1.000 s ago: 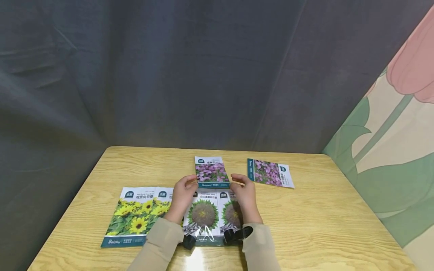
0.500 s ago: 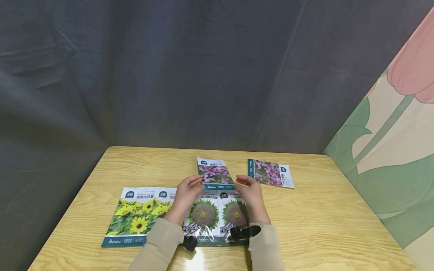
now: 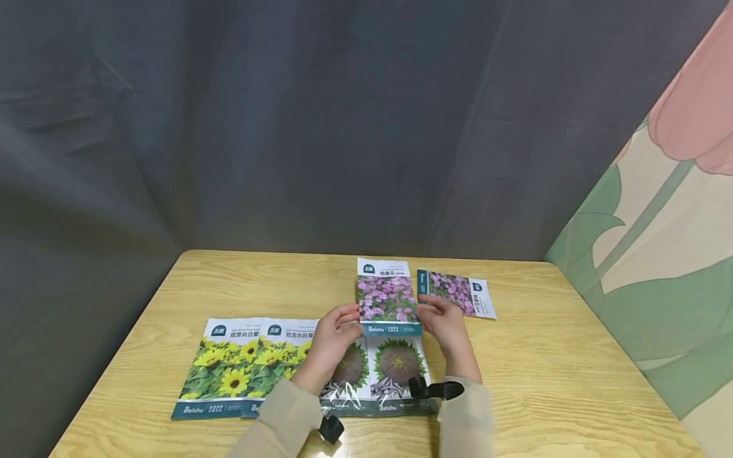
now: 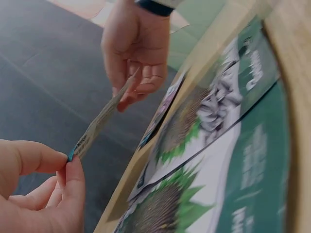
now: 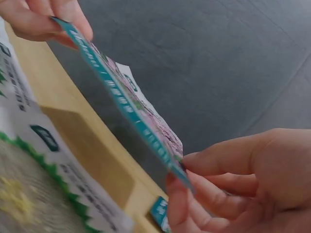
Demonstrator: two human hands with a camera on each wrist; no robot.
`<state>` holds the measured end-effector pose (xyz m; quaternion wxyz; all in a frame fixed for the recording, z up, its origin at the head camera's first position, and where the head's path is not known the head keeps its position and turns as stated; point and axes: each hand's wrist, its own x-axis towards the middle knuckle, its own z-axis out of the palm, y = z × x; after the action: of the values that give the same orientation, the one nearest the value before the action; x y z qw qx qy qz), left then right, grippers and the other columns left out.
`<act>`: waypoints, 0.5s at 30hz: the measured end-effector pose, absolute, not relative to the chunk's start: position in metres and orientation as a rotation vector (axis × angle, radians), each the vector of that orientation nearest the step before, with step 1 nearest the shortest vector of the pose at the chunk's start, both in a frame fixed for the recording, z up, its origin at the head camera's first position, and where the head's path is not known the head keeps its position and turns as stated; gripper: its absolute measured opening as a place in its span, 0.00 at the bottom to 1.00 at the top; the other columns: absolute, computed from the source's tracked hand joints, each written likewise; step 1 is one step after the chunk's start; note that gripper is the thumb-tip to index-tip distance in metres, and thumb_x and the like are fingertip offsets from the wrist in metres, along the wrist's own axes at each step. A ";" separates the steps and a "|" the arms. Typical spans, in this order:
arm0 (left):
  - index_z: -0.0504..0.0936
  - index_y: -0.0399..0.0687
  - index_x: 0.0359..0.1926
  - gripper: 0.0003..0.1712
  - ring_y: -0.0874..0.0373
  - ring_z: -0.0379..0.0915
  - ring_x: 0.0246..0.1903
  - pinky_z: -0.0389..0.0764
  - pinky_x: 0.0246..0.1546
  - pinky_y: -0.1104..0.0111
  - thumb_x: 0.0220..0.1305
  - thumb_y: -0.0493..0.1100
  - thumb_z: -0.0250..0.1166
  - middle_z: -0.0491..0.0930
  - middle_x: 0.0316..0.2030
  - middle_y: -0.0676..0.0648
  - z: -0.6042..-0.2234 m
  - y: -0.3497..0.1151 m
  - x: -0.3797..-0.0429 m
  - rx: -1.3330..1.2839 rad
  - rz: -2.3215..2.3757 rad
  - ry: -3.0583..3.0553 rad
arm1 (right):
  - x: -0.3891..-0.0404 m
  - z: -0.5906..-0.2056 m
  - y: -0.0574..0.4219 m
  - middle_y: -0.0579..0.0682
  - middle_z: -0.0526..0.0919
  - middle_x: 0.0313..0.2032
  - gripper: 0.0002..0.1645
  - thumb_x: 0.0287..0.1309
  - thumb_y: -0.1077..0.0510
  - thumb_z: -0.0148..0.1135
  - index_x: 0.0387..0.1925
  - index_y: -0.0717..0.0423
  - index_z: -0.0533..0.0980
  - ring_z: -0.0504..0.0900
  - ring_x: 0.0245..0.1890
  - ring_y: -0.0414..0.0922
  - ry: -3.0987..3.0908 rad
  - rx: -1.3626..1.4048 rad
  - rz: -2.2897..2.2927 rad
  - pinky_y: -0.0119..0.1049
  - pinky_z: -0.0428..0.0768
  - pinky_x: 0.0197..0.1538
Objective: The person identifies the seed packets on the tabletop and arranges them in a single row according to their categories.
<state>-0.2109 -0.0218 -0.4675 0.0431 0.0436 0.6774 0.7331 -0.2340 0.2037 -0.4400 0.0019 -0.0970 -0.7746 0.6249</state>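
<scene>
A seed packet with pink-purple flowers [image 3: 387, 298] is held up off the table between both hands, its printed face toward the head camera. My left hand [image 3: 335, 337] pinches its lower left corner between thumb and fingers. At the lower right edge, my right hand [image 3: 449, 327] pinches it the same way. In the right wrist view the packet [image 5: 121, 99] appears nearly edge-on, its teal strip running from one hand to the other. Below it lie two sunflower-head seed packets [image 3: 395, 369], side by side and partly covered by the left hand and the raised packet.
Two yellow sunflower packets [image 3: 214, 366] overlap at the left of the wooden table [image 3: 550, 381]. Another pink-purple flower packet [image 3: 483, 299] lies sideways at the back right, partly behind the right hand. A dark curtain [image 3: 343, 127] hangs behind the table.
Both hands have moved right with the pink-purple packet, which now stands higher and shows more of its face. More of the second yellow sunflower packet is uncovered. The packets on the table have not moved.
</scene>
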 end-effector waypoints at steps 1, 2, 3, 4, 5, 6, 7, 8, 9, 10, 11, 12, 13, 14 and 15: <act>0.71 0.31 0.67 0.30 0.40 0.75 0.56 0.82 0.52 0.57 0.64 0.32 0.61 0.75 0.60 0.31 -0.468 -0.020 -0.210 0.140 2.226 2.086 | -0.233 -0.439 0.206 0.66 0.82 0.53 0.24 0.68 0.69 0.57 0.65 0.70 0.72 0.83 0.42 0.42 -2.439 -0.305 1.939 0.30 0.82 0.42; 0.71 0.31 0.66 0.30 0.41 0.76 0.56 0.82 0.52 0.57 0.64 0.32 0.62 0.76 0.59 0.32 -0.470 -0.018 -0.209 0.153 2.213 2.101 | -0.233 -0.438 0.208 0.65 0.82 0.50 0.24 0.67 0.69 0.58 0.64 0.70 0.73 0.82 0.39 0.40 -2.449 -0.304 1.914 0.30 0.82 0.40; 0.72 0.31 0.66 0.29 0.41 0.76 0.55 0.82 0.51 0.57 0.64 0.33 0.62 0.76 0.58 0.32 -0.470 -0.016 -0.207 0.162 2.205 2.112 | -0.232 -0.437 0.210 0.63 0.82 0.48 0.24 0.67 0.70 0.58 0.63 0.70 0.73 0.81 0.38 0.40 -2.463 -0.302 1.888 0.30 0.82 0.40; 0.72 0.31 0.65 0.28 0.41 0.76 0.55 0.82 0.51 0.57 0.65 0.33 0.62 0.77 0.58 0.32 -0.471 -0.014 -0.206 0.181 2.197 2.122 | -0.231 -0.436 0.212 0.62 0.82 0.47 0.24 0.67 0.70 0.58 0.63 0.71 0.73 0.81 0.37 0.40 -2.481 -0.300 1.856 0.32 0.83 0.40; 0.73 0.32 0.65 0.27 0.42 0.76 0.55 0.82 0.52 0.57 0.66 0.33 0.62 0.77 0.58 0.33 -0.472 -0.012 -0.205 0.190 2.183 2.130 | -0.230 -0.435 0.214 0.61 0.82 0.46 0.23 0.66 0.70 0.58 0.62 0.71 0.74 0.81 0.37 0.41 -2.495 -0.298 1.822 0.34 0.84 0.41; 0.73 0.32 0.65 0.26 0.42 0.76 0.55 0.81 0.52 0.58 0.66 0.33 0.62 0.77 0.58 0.33 -0.473 -0.010 -0.203 0.203 2.174 2.142 | -0.229 -0.433 0.216 0.60 0.82 0.45 0.22 0.66 0.70 0.58 0.61 0.70 0.75 0.81 0.38 0.42 -2.513 -0.306 1.779 0.35 0.84 0.42; 0.74 0.32 0.64 0.26 0.41 0.76 0.55 0.81 0.53 0.58 0.66 0.33 0.62 0.77 0.57 0.33 -0.473 -0.008 -0.201 0.214 2.165 2.148 | -0.228 -0.433 0.218 0.60 0.82 0.44 0.21 0.66 0.70 0.59 0.60 0.70 0.76 0.81 0.39 0.44 -2.528 -0.309 1.731 0.37 0.85 0.43; 0.74 0.32 0.64 0.25 0.41 0.75 0.56 0.81 0.54 0.57 0.67 0.33 0.62 0.77 0.57 0.34 -0.473 -0.006 -0.199 0.227 2.158 2.149 | -0.228 -0.432 0.220 0.60 0.82 0.44 0.21 0.66 0.70 0.58 0.60 0.70 0.76 0.82 0.40 0.46 -2.540 -0.316 1.691 0.39 0.85 0.45; 0.74 0.32 0.64 0.25 0.41 0.75 0.56 0.81 0.55 0.57 0.67 0.33 0.62 0.77 0.58 0.34 -0.473 -0.004 -0.197 0.235 2.146 2.151 | -0.227 -0.431 0.222 0.61 0.81 0.44 0.20 0.66 0.70 0.58 0.59 0.70 0.76 0.82 0.42 0.48 -2.546 -0.325 1.663 0.41 0.86 0.46; 0.74 0.33 0.64 0.25 0.42 0.75 0.57 0.80 0.56 0.57 0.68 0.33 0.62 0.77 0.58 0.35 -0.474 -0.002 -0.196 0.242 2.128 2.156 | -0.226 -0.431 0.224 0.62 0.81 0.44 0.20 0.66 0.71 0.58 0.58 0.71 0.77 0.83 0.42 0.50 -2.548 -0.330 1.634 0.42 0.86 0.47; 0.74 0.34 0.64 0.25 0.42 0.75 0.57 0.80 0.56 0.57 0.68 0.34 0.62 0.77 0.58 0.36 -0.474 0.000 -0.193 0.240 2.113 2.153 | -0.226 -0.431 0.226 0.62 0.82 0.44 0.19 0.66 0.71 0.58 0.58 0.70 0.77 0.83 0.43 0.51 -2.551 -0.342 1.607 0.43 0.86 0.47; 0.74 0.35 0.64 0.25 0.42 0.75 0.58 0.81 0.56 0.57 0.68 0.34 0.62 0.78 0.58 0.37 -0.474 0.002 -0.191 0.243 2.096 2.157 | -0.225 -0.430 0.229 0.62 0.82 0.44 0.19 0.65 0.71 0.58 0.57 0.70 0.77 0.83 0.43 0.52 -2.552 -0.351 1.590 0.43 0.86 0.47; 0.74 0.36 0.64 0.25 0.42 0.75 0.58 0.81 0.56 0.57 0.68 0.34 0.62 0.78 0.57 0.37 -0.474 0.004 -0.190 0.247 2.088 2.151 | -0.225 -0.430 0.231 0.63 0.82 0.44 0.19 0.65 0.71 0.58 0.57 0.71 0.77 0.84 0.42 0.52 -2.547 -0.356 1.586 0.43 0.87 0.47; 0.74 0.36 0.64 0.24 0.42 0.76 0.58 0.81 0.56 0.56 0.68 0.35 0.63 0.78 0.57 0.37 -0.474 0.006 -0.188 0.254 2.083 2.145 | -0.224 -0.430 0.234 0.62 0.82 0.43 0.19 0.65 0.72 0.58 0.57 0.71 0.77 0.83 0.42 0.51 -2.545 -0.369 1.586 0.43 0.87 0.47; 0.74 0.37 0.64 0.24 0.42 0.76 0.57 0.81 0.56 0.56 0.68 0.35 0.63 0.78 0.56 0.38 -0.474 0.008 -0.186 0.259 2.079 2.137 | -0.223 -0.430 0.236 0.62 0.81 0.43 0.20 0.65 0.72 0.58 0.57 0.72 0.77 0.83 0.42 0.51 -2.541 -0.381 1.587 0.43 0.87 0.46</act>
<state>-0.1859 0.0079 -0.4736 0.0743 0.0862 0.7121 0.6928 -0.2230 0.2364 -0.4299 0.0609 -0.1258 -0.8398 0.5246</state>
